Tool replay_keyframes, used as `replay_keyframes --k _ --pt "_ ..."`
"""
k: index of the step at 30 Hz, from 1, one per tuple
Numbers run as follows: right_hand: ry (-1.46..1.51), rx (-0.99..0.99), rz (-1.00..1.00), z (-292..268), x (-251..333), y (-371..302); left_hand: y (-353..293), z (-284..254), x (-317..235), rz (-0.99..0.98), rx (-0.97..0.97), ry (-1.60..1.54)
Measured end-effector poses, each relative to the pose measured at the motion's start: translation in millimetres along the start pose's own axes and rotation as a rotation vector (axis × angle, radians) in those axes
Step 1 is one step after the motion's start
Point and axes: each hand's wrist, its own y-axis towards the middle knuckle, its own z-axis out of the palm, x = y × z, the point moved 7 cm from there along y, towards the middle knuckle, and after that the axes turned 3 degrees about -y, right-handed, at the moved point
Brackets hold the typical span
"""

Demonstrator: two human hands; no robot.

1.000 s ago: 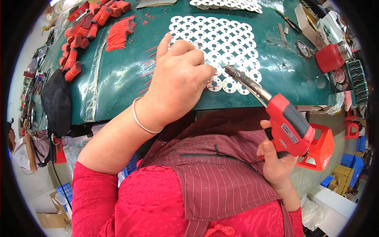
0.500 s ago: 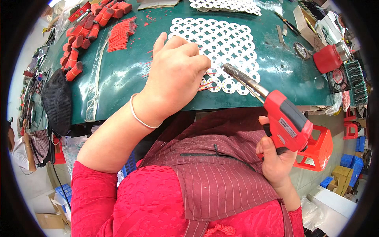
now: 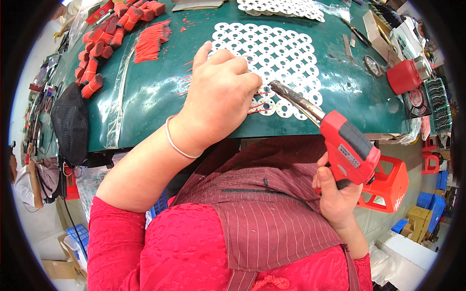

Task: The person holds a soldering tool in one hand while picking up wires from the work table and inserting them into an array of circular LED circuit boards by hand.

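My right hand is wrapped round the handle of a red and black soldering gun. Its dark metal tip points up and left over a sheet of white ring-shaped circuit boards. Close to that tip, my left hand is closed in a pinch above the sheet's left side. A thin red wire shows by its fingertips, which are partly hidden behind the hand. More red wires lie across the near boards and stick out left of the hand.
Loose red wires and bundled red wires lie at the left of the green tabletop, near a black mesh cap. Another board sheet lies at the back. Right: tweezers, a red bottle, a red stool.
The soldering gun has moved slightly left, bringing its tip closer to my left fingertips. My left hand keeps its pinch, and the view has shifted a little.
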Motion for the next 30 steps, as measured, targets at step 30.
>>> replay_keyframes --k 30 --pt "-0.037 0.006 -0.024 5.5 -2.6 3.3 -0.7 1.5 -2.0 0.008 0.023 0.032"
